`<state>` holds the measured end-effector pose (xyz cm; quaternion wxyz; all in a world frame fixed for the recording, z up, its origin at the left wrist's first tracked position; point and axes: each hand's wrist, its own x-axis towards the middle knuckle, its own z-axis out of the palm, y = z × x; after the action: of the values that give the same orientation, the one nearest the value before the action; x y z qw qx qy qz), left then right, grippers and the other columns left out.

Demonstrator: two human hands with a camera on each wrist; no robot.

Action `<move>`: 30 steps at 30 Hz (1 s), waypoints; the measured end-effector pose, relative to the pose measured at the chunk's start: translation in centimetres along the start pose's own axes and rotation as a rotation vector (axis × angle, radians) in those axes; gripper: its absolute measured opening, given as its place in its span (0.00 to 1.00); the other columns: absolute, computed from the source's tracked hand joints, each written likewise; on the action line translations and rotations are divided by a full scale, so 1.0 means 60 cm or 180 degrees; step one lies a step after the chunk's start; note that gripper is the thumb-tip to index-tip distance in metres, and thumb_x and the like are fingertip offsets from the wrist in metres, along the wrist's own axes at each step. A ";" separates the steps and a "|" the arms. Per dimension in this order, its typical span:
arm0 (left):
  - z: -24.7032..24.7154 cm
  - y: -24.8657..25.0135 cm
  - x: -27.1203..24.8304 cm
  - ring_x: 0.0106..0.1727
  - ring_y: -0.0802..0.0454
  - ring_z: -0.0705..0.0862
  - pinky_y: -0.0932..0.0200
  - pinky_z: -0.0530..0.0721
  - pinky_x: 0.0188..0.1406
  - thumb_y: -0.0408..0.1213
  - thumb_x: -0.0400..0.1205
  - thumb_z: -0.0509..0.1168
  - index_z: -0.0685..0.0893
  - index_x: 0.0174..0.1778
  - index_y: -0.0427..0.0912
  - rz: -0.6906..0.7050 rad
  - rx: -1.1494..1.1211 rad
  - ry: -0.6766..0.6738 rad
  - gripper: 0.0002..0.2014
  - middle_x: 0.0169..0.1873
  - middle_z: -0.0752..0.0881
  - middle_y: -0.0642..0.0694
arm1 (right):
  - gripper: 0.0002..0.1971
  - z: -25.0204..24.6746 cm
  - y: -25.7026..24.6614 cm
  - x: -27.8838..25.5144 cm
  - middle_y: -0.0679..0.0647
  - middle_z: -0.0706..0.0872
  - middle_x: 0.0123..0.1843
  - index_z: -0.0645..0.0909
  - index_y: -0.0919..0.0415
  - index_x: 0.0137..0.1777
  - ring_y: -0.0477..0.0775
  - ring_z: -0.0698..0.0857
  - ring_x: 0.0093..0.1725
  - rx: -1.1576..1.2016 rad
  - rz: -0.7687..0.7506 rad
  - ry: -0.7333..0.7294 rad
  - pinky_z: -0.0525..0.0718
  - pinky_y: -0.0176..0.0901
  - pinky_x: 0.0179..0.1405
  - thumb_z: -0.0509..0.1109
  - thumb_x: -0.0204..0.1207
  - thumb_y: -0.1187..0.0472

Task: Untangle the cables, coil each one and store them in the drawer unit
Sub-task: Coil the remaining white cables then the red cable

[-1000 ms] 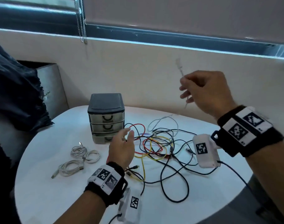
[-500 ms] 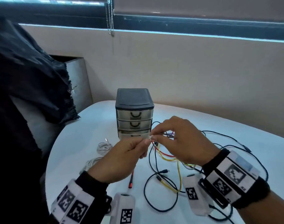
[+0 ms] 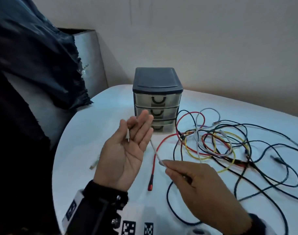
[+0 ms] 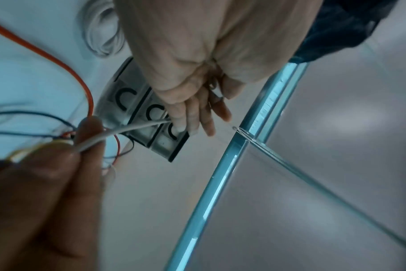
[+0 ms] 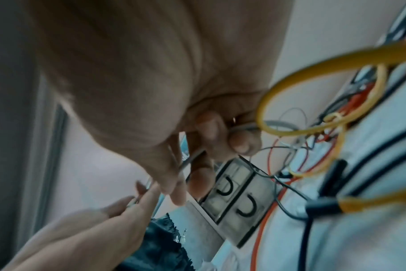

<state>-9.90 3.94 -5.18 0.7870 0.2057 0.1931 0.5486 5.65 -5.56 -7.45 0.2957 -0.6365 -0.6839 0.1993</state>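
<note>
My left hand [image 3: 133,127] is palm up in front of the drawer unit [image 3: 157,99], fingers nearly straight, its thumb pinning the white cable's plug [image 3: 128,135] against the index finger. The white cable [image 3: 154,148] runs from behind those fingers to my right hand [image 3: 167,167], which pinches it between thumb and fingertips nearer to me. Beyond that hand the cable joins the tangle [image 3: 212,143] of red, yellow, dark and white leads on the table. The left wrist view shows the taut white cable [image 4: 118,131] crossing the shut drawers [image 4: 137,110].
A red cable [image 3: 155,160] lies between my hands, its plug pointing toward me. A coiled white cable [image 4: 102,36] rests left of the unit. Dark cloth [image 3: 34,65] hangs at the left by the round white table's edge [image 3: 60,150]. A wall stands close behind.
Both hands pinched the white cable's end together by the drawers. Now the left hand has turned palm up with the plug, and the right hand has slid along the cable toward me.
</note>
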 end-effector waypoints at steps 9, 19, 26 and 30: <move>-0.022 -0.038 -0.026 0.48 0.50 0.89 0.60 0.80 0.54 0.50 0.83 0.61 0.92 0.39 0.50 0.0385 0.4120 -0.0848 0.16 0.43 0.92 0.55 | 0.07 -0.092 -0.044 -0.030 0.41 0.86 0.33 0.84 0.41 0.46 0.46 0.82 0.31 0.0334 -0.0306 0.0862 0.77 0.33 0.30 0.64 0.80 0.47; 0.046 -0.017 -0.059 0.33 0.53 0.91 0.58 0.90 0.40 0.41 0.66 0.71 0.94 0.41 0.34 -0.0192 0.0312 -0.0808 0.15 0.33 0.91 0.45 | 0.09 -0.062 -0.016 -0.015 0.32 0.90 0.45 0.90 0.39 0.55 0.31 0.84 0.39 0.0357 0.0233 0.0568 0.77 0.24 0.41 0.68 0.81 0.48; 0.035 -0.041 -0.048 0.58 0.48 0.90 0.61 0.87 0.56 0.39 0.78 0.62 0.92 0.50 0.40 0.0571 0.1005 -0.0154 0.15 0.52 0.92 0.42 | 0.15 -0.069 -0.061 -0.035 0.36 0.88 0.51 0.76 0.36 0.69 0.39 0.82 0.54 -0.0525 0.0037 -0.0530 0.78 0.41 0.58 0.56 0.85 0.42; 0.021 -0.060 -0.049 0.61 0.72 0.84 0.79 0.74 0.60 0.41 0.84 0.62 0.91 0.51 0.55 0.1600 0.3551 -0.0484 0.11 0.50 0.89 0.71 | 0.07 -0.101 -0.060 -0.049 0.41 0.82 0.32 0.79 0.41 0.53 0.41 0.79 0.37 -0.0400 0.0017 -0.0360 0.75 0.35 0.38 0.61 0.82 0.44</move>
<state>-7.37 -0.09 -5.82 0.4190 0.6642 0.3400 0.5174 6.97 -9.48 -1.00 0.2156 -0.6434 -0.7089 0.1924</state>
